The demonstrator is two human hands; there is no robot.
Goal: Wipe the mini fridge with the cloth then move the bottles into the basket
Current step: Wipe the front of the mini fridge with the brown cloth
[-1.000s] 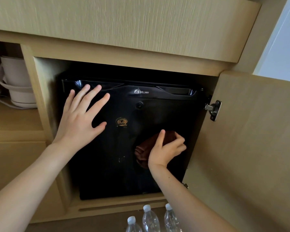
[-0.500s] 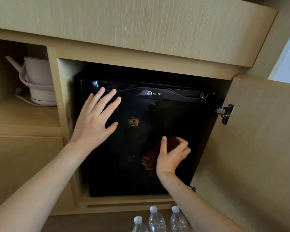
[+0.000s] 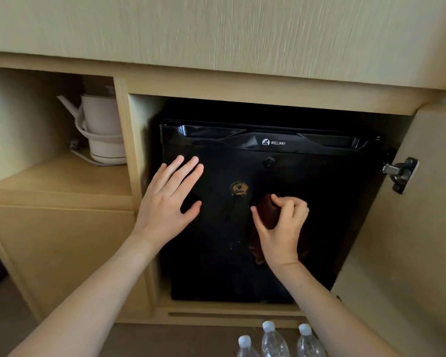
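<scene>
The fridge (image 3: 332,215) sits in the cabinet (image 3: 216,81), kettle (image 3: 102,124) on the shelf (image 3: 62,176) to its left, bottles (image 3: 274,342) on the floor (image 3: 165,341) in front (cloth (image 3: 267,212) against its front).

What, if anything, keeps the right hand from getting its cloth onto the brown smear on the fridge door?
Probably nothing: yes. The right hand holds the cloth just below-right of the smear, bare door between them; the left hand rests flat farther left.
</scene>
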